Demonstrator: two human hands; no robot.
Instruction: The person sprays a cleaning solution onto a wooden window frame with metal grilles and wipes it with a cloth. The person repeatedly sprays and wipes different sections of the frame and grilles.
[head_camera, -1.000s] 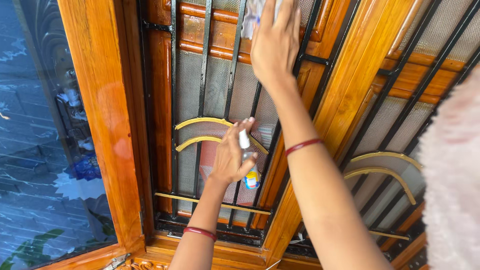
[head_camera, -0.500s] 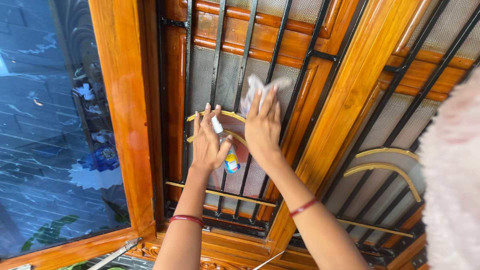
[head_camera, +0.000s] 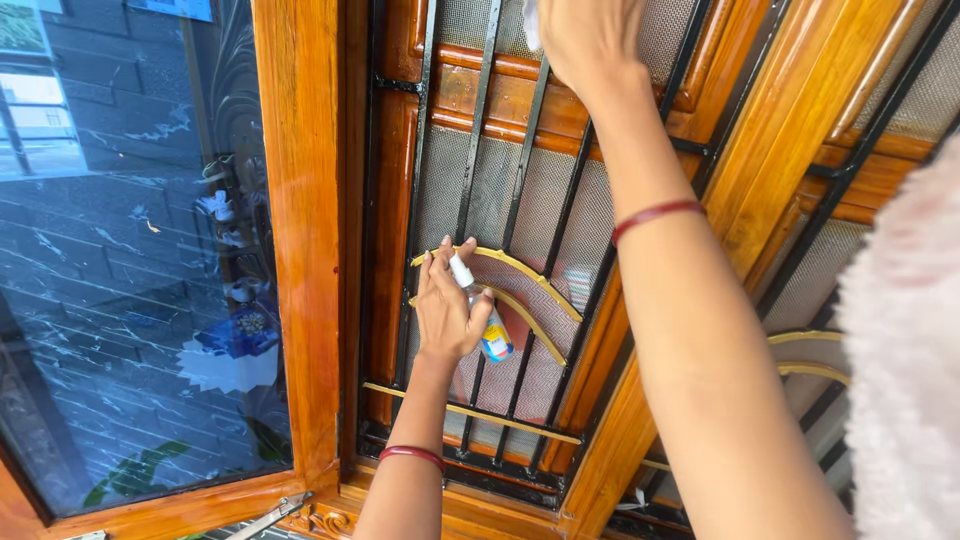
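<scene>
My left hand (head_camera: 446, 308) grips a small clear spray bottle (head_camera: 484, 320) with a white nozzle and a blue and yellow label, held against the black bars of the window grille (head_camera: 476, 120). My right hand (head_camera: 590, 35) reaches to the top edge of the view and presses a pale cloth (head_camera: 531, 22) on the grille; only a corner of the cloth shows. Both wrists wear a red bangle. Grey mesh (head_camera: 545, 200) sits behind the bars, with gold curved bars (head_camera: 520, 268) by the bottle.
A polished orange wooden frame (head_camera: 300, 230) surrounds the grille. A glass pane (head_camera: 130, 260) at the left reflects a tiled wall. A second grilled panel (head_camera: 850, 180) stands at the right. Pale fluffy fabric (head_camera: 905, 370) fills the right edge.
My right hand has swept up from beside the bottle to the top of the grille with the cloth. My left hand stays by the gold curves with the bottle. The view shifted right.
</scene>
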